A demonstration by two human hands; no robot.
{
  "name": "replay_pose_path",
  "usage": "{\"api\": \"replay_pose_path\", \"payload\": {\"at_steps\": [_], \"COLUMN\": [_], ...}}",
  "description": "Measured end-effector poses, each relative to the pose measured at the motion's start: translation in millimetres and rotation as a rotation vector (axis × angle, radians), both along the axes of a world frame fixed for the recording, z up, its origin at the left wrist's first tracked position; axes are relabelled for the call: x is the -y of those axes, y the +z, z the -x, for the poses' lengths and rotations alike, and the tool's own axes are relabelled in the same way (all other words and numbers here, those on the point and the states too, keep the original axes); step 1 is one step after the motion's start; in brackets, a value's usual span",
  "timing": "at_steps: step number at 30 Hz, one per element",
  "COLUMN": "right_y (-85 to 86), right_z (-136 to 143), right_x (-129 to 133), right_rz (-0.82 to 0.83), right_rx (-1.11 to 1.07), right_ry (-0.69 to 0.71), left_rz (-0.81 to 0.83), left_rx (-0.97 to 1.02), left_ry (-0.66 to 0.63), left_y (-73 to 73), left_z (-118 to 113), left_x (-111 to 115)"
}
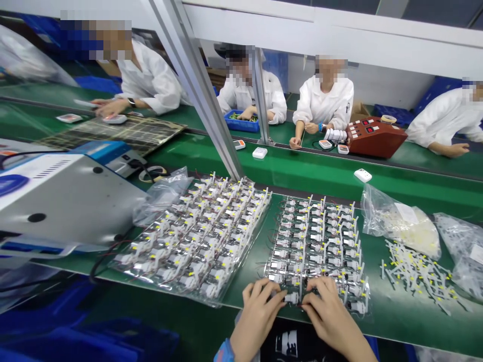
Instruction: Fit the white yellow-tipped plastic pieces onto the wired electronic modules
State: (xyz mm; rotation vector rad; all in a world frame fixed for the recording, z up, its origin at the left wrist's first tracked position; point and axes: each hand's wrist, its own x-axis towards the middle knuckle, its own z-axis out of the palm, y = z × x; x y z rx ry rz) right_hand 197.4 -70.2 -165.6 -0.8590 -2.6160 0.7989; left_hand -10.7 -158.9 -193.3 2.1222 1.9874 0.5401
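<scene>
Both my hands are at the near edge of the right-hand tray [318,241], which holds rows of small white parts with wires and yellow-tipped strips. My left hand [262,306] has its fingers bent, with thumb and forefinger together at the left end of a small white part [292,298]. At the other side of that part is my right hand [326,306], its thumb and fingertips close together near a thin reddish wire. What its fingertips hold is too small to make out. A larger tray of similar parts [199,231] lies to the left.
A pile of white strips with yellow bits [418,271] lies at the right, by two clear plastic bags [409,226]. A grey and blue machine [71,201] stands at the left. Behind a metal post [204,95], several people in white coats sit at a green conveyor [302,173].
</scene>
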Motion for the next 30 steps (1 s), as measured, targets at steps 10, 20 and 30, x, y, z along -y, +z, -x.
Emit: {"api": "replay_pose_path", "payload": {"at_steps": [10, 20, 30], "right_y": [-10.5, -14.4, -15.2], "right_z": [4, 5, -79], "right_x": [1, -3, -66], "right_rz": [-0.051, -0.155, -0.446], "right_rx": [-0.011, -0.049, -0.009], "right_ry": [-0.019, -0.067, -0.552], "left_rz": [-0.049, -0.118, -0.351], "left_rx": [-0.153, -0.098, -0.078], "left_ry": [-0.065, -0.009, -0.024], "left_y": [2.0, 11.8, 45.1], "left_z": [-6, 19, 50], "left_x": [-1, -2, -90]}}
